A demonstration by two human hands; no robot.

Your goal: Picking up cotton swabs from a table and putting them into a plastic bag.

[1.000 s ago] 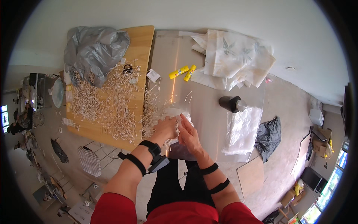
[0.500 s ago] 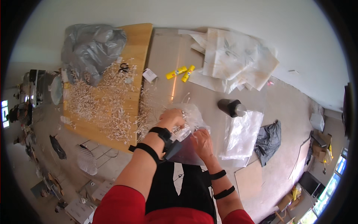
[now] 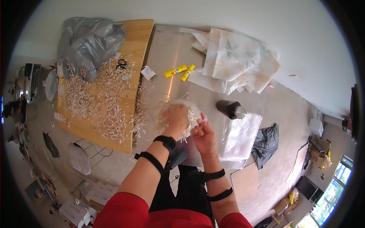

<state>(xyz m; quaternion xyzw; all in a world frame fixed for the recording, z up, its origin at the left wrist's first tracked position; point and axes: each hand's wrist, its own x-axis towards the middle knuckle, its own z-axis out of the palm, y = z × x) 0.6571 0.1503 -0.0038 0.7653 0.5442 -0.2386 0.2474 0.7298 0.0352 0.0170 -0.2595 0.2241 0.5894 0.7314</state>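
In front of me a clear plastic bag holds a loose bunch of cotton swabs, with several tips sticking out past its far rim. My left hand is at the bag's opening among the swabs; its fingers are hidden and partly blurred. On the bag's right side, my right hand pinches the film at the edge, its forefinger pointing up. To the left, a large heap of cotton swabs covers much of a wooden board, and more swabs spill over the board's right edge.
A grey plastic bag and black scissors lie on the board. Nearby are two yellow tubes, a small white card, patterned sheets, a dark bottle and stacked clear bags. A stool stands lower left.
My right hand has risen and its forefinger has straightened along the bag's edge. The bag's mouth is spread wider, showing more swabs. My left hand has shifted slightly; the whole view has moved a little.
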